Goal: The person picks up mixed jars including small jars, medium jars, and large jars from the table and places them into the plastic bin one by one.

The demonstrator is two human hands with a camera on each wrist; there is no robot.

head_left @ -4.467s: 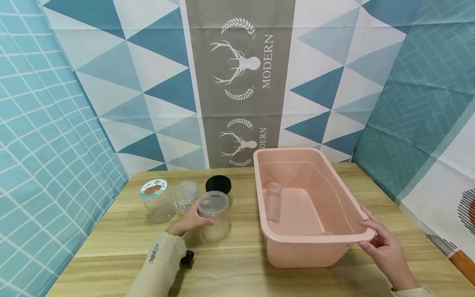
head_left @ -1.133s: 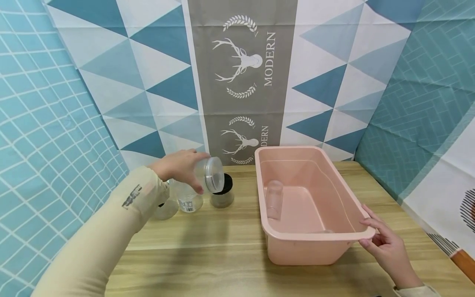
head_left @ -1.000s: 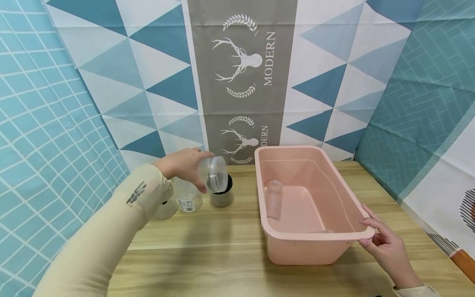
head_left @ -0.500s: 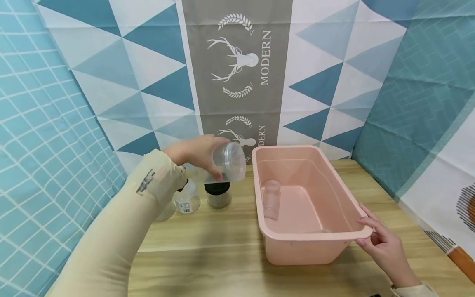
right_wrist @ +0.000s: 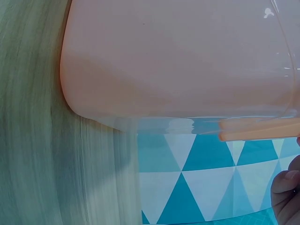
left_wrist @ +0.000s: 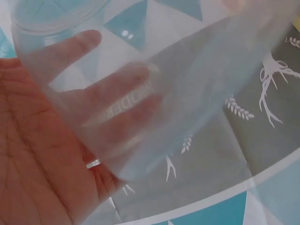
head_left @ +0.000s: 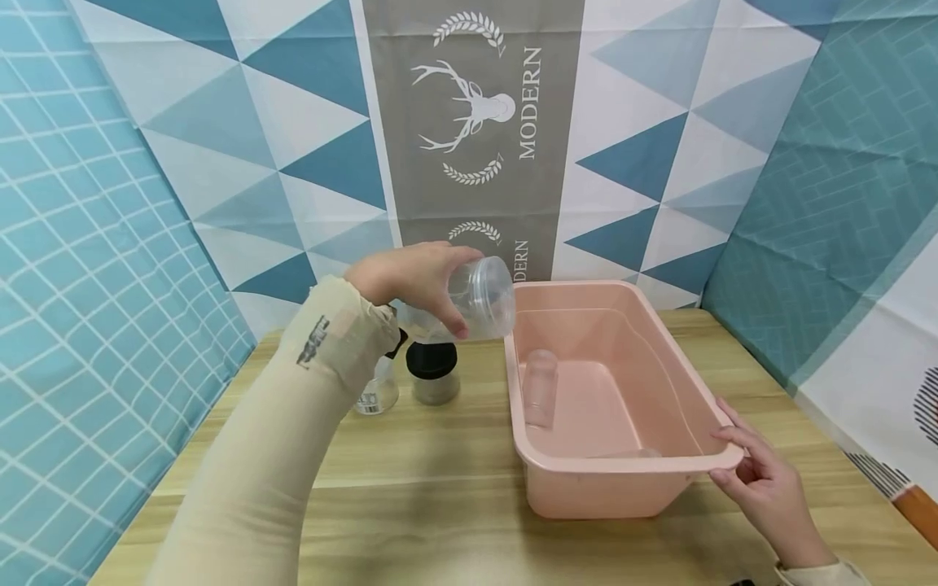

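My left hand (head_left: 421, 285) grips a clear plastic jar (head_left: 493, 299) from above, fingers spread round its side. The jar lies tipped sideways in the air, its lidded end beside the left rim of a pink basin (head_left: 586, 466). Through the jar's wall (left_wrist: 187, 108) in the left wrist view, the fingers show. At the basin's front right corner my right hand (head_left: 769, 488) holds the rim, thumb outside. Inside the basin lies a clear cylindrical container (head_left: 541, 389) along the left wall. A second clear thing (head_left: 645, 453) is mostly hidden behind the front wall.
A black-lidded jar (head_left: 432, 374) stands below the left hand. Left of it is a clear jar with a barcode label (head_left: 377, 395), partly covered by the sleeve. Patterned cloth (head_left: 469, 106) hangs behind the wooden table (head_left: 410, 521).
My left hand has picked the clear jar off the table, tilted it sideways and carried it up and right to the basin's rim. The right hand keeps its place on the rim.
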